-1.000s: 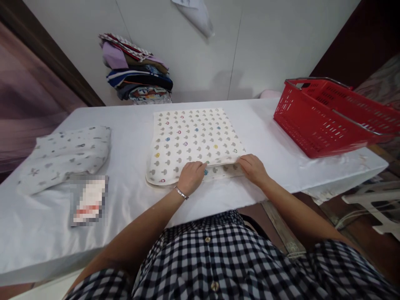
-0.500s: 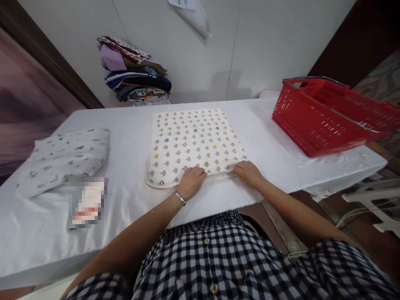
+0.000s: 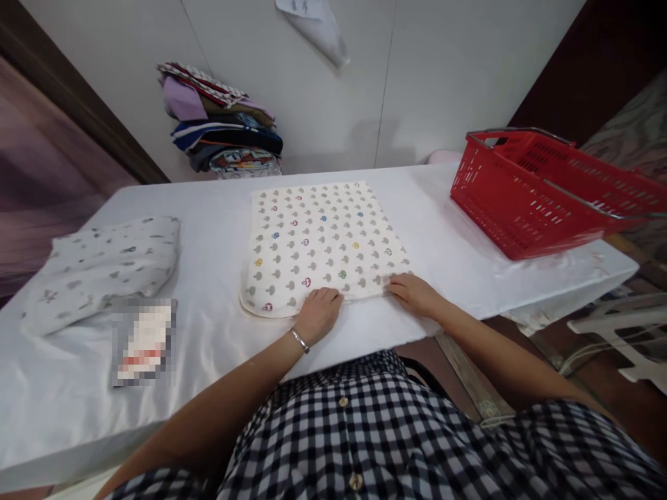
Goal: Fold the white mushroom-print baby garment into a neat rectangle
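Note:
A folded white cloth with grey and coloured mushroom prints lies flat on the table in front of me. Its near left corner is rounded, and layers show along that side. My left hand, with a silver bracelet at the wrist, has its fingers bent over the middle of the near edge. Further right, my right hand holds the same edge by the near right corner. Both thumbs are hidden, as is the underside of the edge.
The table has a white satin cover. On the left lies a crumpled white printed cloth, with a blurred-out flat object before it. A red basket stands at the right. Behind the table is a clothes stack.
Both hands have shifted very slightly toward me at the cloth's near edge, where the top layer now lies further over the lower one. The whole view has tilted a little.

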Demonstrator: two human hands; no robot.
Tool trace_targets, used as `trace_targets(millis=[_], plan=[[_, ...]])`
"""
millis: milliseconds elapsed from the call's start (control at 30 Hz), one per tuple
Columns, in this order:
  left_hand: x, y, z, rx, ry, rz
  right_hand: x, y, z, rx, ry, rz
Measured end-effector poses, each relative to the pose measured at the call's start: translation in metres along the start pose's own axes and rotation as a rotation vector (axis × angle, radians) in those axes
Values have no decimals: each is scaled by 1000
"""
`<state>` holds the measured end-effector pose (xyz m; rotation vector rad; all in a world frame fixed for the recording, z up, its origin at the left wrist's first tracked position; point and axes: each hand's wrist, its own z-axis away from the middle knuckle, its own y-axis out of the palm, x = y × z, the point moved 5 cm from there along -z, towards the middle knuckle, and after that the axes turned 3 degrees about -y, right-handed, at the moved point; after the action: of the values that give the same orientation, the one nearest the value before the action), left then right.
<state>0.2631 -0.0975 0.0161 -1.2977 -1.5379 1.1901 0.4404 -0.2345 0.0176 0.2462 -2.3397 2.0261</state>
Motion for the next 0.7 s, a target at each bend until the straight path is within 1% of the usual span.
trace_targets(millis=[200, 367, 500, 700], plan=[[8, 6, -7, -20, 4, -15, -5, 5, 2, -34, 38, 1], [19, 1, -14, -59, -16, 98, -11, -1, 3, -147, 96, -114], [20, -1, -11, -83, -26, 184, -11, -1, 1, -106, 88, -149], [15, -1, -9, -57, -43, 205, -5, 0, -3, -41, 88, -95]])
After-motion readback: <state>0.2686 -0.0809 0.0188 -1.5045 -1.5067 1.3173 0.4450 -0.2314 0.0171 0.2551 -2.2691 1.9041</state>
